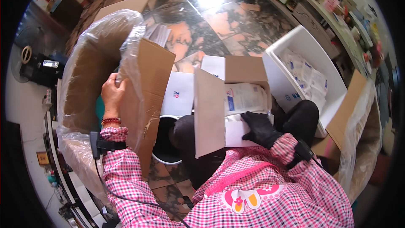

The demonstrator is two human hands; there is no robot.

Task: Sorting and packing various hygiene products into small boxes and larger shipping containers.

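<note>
On my lap sits a small open white cardboard box [242, 136] with its flaps raised. White packets with blue print [247, 98] lie inside it. My right hand [259, 130], in a black glove, grips the box's near wall at the right, fingertips over the edge and thumb outside. My bare left hand [113, 95] is at the opening of a big brown carton [154, 71] on the left, against its clear plastic liner [131, 55]. Its fingers are curled, and what they hold, if anything, is hidden. Something teal [100, 109] shows beside that wrist.
Right of my knee, a white foam box [273, 61] contains more packets. Another plastic-lined carton [344, 116] stands at the far right. A white-rimmed dark bin [166, 160] is between my leg and the left carton. White boxes [177, 93] stand ahead; a cluttered shelf [312, 4] lines the right.
</note>
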